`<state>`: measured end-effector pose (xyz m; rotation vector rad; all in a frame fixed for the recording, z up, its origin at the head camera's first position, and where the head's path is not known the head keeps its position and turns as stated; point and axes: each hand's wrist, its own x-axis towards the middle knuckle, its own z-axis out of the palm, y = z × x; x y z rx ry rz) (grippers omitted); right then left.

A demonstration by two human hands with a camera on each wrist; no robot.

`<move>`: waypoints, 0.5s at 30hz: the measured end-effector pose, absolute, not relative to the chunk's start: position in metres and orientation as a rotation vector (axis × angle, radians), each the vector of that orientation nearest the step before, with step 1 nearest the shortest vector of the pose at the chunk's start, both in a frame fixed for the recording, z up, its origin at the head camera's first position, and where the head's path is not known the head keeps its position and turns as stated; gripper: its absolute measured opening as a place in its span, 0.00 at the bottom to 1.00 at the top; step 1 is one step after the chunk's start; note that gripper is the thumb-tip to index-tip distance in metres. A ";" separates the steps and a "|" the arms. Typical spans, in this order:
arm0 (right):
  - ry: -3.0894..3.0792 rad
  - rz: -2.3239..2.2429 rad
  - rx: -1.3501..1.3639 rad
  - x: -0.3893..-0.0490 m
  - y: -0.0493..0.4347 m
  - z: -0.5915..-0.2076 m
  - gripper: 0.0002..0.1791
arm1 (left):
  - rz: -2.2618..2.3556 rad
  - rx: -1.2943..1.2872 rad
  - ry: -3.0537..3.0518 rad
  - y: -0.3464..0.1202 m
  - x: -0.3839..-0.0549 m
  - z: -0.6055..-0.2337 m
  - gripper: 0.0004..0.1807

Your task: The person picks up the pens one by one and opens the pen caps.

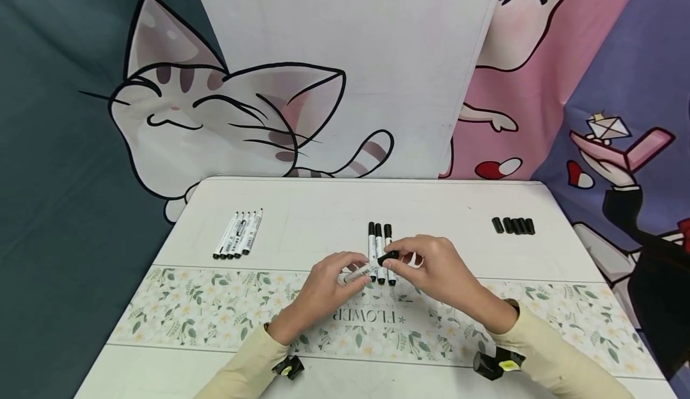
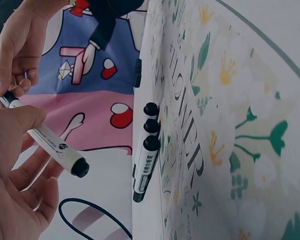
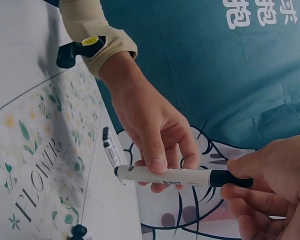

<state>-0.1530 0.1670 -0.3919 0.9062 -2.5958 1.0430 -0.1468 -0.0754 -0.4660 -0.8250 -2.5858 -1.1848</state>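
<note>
A white marker [image 3: 165, 176] hangs level above the table between both hands. My left hand [image 1: 323, 282] grips its white barrel with thumb and fingers. At the other end, my right hand [image 1: 431, 261] pinches the black cap [image 3: 231, 179], which sits against the barrel. In the left wrist view the barrel's black end plug [image 2: 80, 167] points away from the left palm. Just beyond the hands, several capped markers [image 1: 372, 240] lie side by side on the table, partly hidden by the fingers.
At the left, several uncapped markers [image 1: 237, 235] lie in a row. Several loose black caps [image 1: 514, 226] are lined up at the right. A flower-printed strip [image 1: 215, 309] crosses the white table [image 1: 318, 207], and a cartoon cloth hangs behind its far edge.
</note>
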 end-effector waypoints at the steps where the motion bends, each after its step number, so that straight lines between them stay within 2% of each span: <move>1: -2.599 1.042 0.903 -0.152 0.167 -0.392 0.08 | -1.182 -0.828 -2.580 -0.076 -0.147 -0.466 0.19; 6: -2.606 1.048 0.900 -0.150 0.167 -0.393 0.07 | -1.164 -0.854 -2.545 -0.076 -0.149 -0.467 0.25; 15: -2.562 1.104 0.959 -0.147 0.167 -0.395 0.06 | -1.251 -0.882 -2.481 -0.076 -0.151 -0.470 0.17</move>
